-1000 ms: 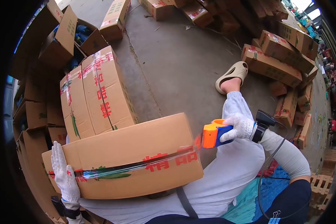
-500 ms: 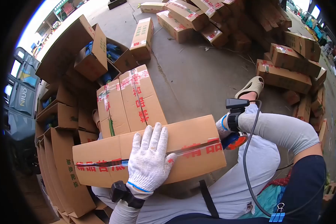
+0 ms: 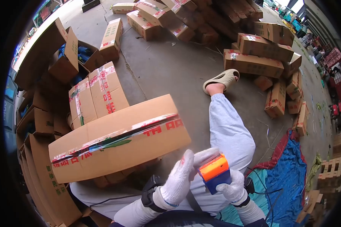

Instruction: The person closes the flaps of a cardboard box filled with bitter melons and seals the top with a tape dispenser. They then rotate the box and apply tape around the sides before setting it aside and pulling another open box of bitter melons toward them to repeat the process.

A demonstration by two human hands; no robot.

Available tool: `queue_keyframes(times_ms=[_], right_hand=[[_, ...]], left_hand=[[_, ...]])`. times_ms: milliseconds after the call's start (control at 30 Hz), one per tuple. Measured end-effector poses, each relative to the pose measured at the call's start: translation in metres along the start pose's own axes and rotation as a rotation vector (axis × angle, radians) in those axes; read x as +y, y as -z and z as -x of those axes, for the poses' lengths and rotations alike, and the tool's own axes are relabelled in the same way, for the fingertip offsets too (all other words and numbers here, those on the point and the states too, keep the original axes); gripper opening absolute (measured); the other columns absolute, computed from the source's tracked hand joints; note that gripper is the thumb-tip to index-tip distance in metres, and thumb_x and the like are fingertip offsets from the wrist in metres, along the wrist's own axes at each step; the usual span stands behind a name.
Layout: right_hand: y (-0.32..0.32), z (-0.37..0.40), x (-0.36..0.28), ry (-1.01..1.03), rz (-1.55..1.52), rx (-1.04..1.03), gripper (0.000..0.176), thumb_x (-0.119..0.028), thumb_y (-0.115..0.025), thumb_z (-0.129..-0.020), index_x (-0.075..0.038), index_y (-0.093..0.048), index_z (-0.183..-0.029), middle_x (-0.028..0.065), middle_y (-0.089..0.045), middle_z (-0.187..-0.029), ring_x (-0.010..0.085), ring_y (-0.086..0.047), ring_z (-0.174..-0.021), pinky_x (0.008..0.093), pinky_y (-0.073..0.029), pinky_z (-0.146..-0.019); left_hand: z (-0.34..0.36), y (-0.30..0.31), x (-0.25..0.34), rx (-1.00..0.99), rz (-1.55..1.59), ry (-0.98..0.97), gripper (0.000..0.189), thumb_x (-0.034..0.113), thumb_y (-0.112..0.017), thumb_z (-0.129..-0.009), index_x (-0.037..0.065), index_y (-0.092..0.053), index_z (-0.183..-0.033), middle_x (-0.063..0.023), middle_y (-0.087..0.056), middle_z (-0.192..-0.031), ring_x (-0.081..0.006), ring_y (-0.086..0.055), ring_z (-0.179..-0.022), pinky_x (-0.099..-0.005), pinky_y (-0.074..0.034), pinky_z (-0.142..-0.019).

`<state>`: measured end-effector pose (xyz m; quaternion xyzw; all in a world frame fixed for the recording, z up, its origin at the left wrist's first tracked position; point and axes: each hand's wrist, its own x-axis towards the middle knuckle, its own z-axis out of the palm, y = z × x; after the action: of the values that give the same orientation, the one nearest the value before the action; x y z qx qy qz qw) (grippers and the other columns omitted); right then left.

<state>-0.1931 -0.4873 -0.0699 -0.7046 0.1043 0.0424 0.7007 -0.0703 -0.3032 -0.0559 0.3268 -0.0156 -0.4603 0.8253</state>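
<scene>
A long cardboard box (image 3: 121, 151) with red printing lies across my lap. Shiny clear tape runs along its middle seam, where dark gaps and a green leaf (image 3: 116, 144) show. My right hand (image 3: 234, 187), in a white knit glove, grips a blue and orange tape dispenser (image 3: 216, 172) to the right of the box. My left hand (image 3: 178, 181), gloved as well, is off the box. Its fingers stretch out against the upper edge of the dispenser, thumb apart from them; whether they touch the tape end is hidden.
Two taped boxes (image 3: 96, 90) stand behind the long one. Open cartons (image 3: 64, 56) with blue contents line the left. Stacked boxes (image 3: 254, 62) lie ahead and right on the concrete floor (image 3: 166, 72). A blue sheet (image 3: 288, 174) spreads at right; a sandalled foot (image 3: 220, 84) is ahead.
My left hand has lifted off the box and moved right to the dispenser. My right hand has drawn back towards my body with the dispenser. The view has turned right.
</scene>
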Motion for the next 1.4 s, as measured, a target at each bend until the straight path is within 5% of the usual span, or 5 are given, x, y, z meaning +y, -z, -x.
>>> queue_keyframes(times_ms=[400, 667, 833, 1167, 1400], right_hand=[[-0.040, 0.014, 0.000, -0.137, -0.121, 0.023, 0.047, -0.034, -0.084, -0.084, 0.002, -0.070, -0.111, 0.0086, -0.075, -0.090, 0.0145, -0.069, -0.081, 0.0295, -0.054, -0.076], [-0.063, 0.005, 0.025, -0.049, 0.170, -0.023, 0.043, -0.036, -0.083, -0.084, 0.001, -0.071, -0.103, 0.0115, -0.073, -0.082, 0.0206, -0.070, -0.074, 0.0327, -0.054, -0.072], [-0.062, -0.021, 0.082, -0.287, -0.126, -0.215, 0.045, -0.036, -0.081, -0.086, -0.002, -0.068, -0.112, 0.0078, -0.073, -0.097, 0.0163, -0.068, -0.088, 0.0334, -0.054, -0.081], [-0.050, -0.184, 0.271, -0.838, -0.992, -0.436, 0.046, -0.028, -0.060, -0.101, -0.010, -0.052, -0.142, 0.0058, -0.061, -0.134, 0.0228, -0.057, -0.124, 0.0396, -0.048, -0.104], [-0.084, -0.454, 0.127, -0.019, -0.190, -0.697, 0.038, -0.022, -0.064, -0.099, -0.006, -0.061, -0.133, 0.0074, -0.067, -0.131, 0.0176, -0.064, -0.118, 0.0323, -0.053, -0.099]], left_hand=[[0.007, 0.007, 0.029, 0.160, -0.221, 0.137, 0.044, 0.029, -0.061, -0.103, -0.009, -0.065, -0.124, -0.0171, -0.071, -0.118, -0.0224, -0.069, -0.106, -0.0329, -0.054, -0.097], [-0.061, 0.051, 0.177, 0.401, -1.037, -0.802, 0.030, 0.020, -0.061, -0.102, -0.007, -0.071, -0.111, -0.0108, -0.076, -0.103, -0.0138, -0.070, -0.092, -0.0307, -0.056, -0.085], [-0.096, 0.123, 0.190, 0.555, -1.946, 0.191, 0.068, 0.060, -0.053, -0.095, -0.003, -0.067, -0.117, -0.0269, -0.068, -0.120, -0.0423, -0.064, -0.113, -0.0450, -0.050, -0.097], [-0.075, 0.115, 0.184, 0.227, -1.557, -0.105, 0.034, 0.027, -0.052, -0.102, 0.000, -0.073, -0.106, -0.0205, -0.073, -0.092, -0.0350, -0.070, -0.087, -0.0372, -0.053, -0.083], [-0.091, 0.138, 0.187, 0.712, -0.740, -0.230, 0.043, 0.039, -0.052, -0.103, 0.010, -0.059, -0.135, -0.0129, -0.060, -0.140, -0.0252, -0.057, -0.124, -0.0437, -0.045, -0.104]])
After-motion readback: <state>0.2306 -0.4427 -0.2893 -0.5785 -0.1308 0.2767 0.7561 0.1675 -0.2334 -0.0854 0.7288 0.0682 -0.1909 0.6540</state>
